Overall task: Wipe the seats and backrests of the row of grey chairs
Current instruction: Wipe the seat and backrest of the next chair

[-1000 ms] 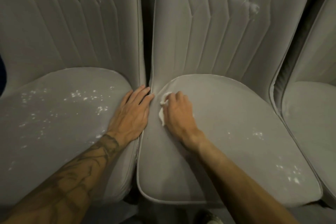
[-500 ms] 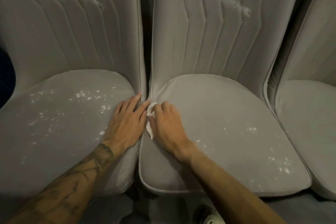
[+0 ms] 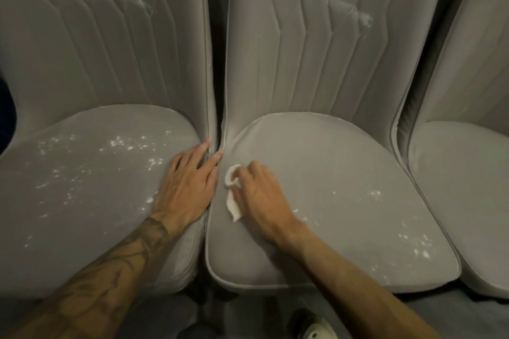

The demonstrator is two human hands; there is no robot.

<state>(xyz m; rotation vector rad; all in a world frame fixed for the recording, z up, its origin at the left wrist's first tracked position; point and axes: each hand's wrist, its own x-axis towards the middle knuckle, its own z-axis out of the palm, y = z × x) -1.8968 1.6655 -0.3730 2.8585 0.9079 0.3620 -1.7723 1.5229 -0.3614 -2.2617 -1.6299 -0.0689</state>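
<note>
Wiping looks barely begun: the right hand (image 3: 259,195) pinches a small white cloth (image 3: 232,208) against the middle seat (image 3: 344,187) near its left edge, the left hand (image 3: 187,181) lies flat on the left seat (image 3: 82,195), and white specks dot both seats, with smears on the left backrest (image 3: 96,49) and the middle backrest (image 3: 316,69).

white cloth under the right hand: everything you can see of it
The white cloth is small, crumpled, soft-looking; tissue or rag, cannot tell. It lies on the middle seat near its left edge, mostly covered by the right hand, whose curled fingers hold it down. A loop shows ahead of the hand, a tail beside the thumb.
</note>
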